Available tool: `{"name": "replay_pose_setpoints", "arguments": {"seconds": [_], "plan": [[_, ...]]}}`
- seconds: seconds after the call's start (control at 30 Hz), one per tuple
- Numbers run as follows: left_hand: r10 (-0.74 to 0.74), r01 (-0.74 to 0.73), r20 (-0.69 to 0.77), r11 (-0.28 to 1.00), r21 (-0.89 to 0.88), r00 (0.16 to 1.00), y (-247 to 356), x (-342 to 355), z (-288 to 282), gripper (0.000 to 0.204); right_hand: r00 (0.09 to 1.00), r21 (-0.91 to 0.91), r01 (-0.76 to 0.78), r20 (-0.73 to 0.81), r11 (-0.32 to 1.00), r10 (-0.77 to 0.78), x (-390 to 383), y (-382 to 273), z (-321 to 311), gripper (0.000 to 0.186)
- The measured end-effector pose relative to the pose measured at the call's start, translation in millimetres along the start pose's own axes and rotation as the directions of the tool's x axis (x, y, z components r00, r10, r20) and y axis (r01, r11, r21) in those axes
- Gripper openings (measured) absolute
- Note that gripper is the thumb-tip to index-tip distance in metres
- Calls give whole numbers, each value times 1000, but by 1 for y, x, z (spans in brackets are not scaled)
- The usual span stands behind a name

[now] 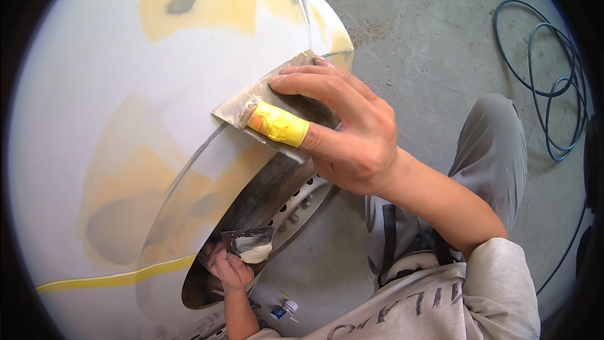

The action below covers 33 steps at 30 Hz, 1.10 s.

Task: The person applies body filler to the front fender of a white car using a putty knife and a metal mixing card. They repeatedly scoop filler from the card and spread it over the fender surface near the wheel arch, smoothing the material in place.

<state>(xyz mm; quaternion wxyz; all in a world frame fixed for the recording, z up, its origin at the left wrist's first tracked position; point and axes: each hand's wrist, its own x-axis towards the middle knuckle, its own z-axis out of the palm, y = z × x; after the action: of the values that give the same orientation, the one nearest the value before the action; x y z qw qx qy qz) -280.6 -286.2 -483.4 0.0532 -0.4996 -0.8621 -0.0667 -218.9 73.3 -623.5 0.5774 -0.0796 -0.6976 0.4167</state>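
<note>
My right hand (360,127) grips a flat metal putty scraper (242,102), its thumb wrapped in yellow tape. The scraper's edge lies against a white vehicle panel (207,63), above the curve of the wheel arch. Lower down, beside the arch opening, my left hand (228,268) is closed on a dark, wide-bladed putty knife (238,238). A lump of pale putty (257,252) sits on that blade. Yellowish filler patches with grey spots (119,220) cover parts of the panel, and a dark curved line crosses it.
Yellow tape (119,279) runs along the lower panel. Inside the arch is a wheel rim (305,204). Small blue and white items (284,308) lie on the grey floor (415,44). A dark coiled hose (535,82) rests far right, past my bent knee (494,132).
</note>
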Motion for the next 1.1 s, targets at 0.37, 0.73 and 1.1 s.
{"name": "replay_pose_setpoints", "arguments": {"seconds": [0.37, 0.73, 1.1], "plan": [[33, -33, 2, 999, 25, 999, 0, 3, 0, 35, 999, 65, 26, -21, 998, -25, 16, -9, -3, 44], [28, -28, -3, 997, 67, 1000, -2, 0, -1, 35, 1000, 74, -10, -9, 997, 10, 7, -7, -15, 38], [9, -8, -9, 998, 60, 1000, 0, -1, 0, 36, 1000, 78, 21, -24, 997, -19, 4, -17, -2, 35]]}}
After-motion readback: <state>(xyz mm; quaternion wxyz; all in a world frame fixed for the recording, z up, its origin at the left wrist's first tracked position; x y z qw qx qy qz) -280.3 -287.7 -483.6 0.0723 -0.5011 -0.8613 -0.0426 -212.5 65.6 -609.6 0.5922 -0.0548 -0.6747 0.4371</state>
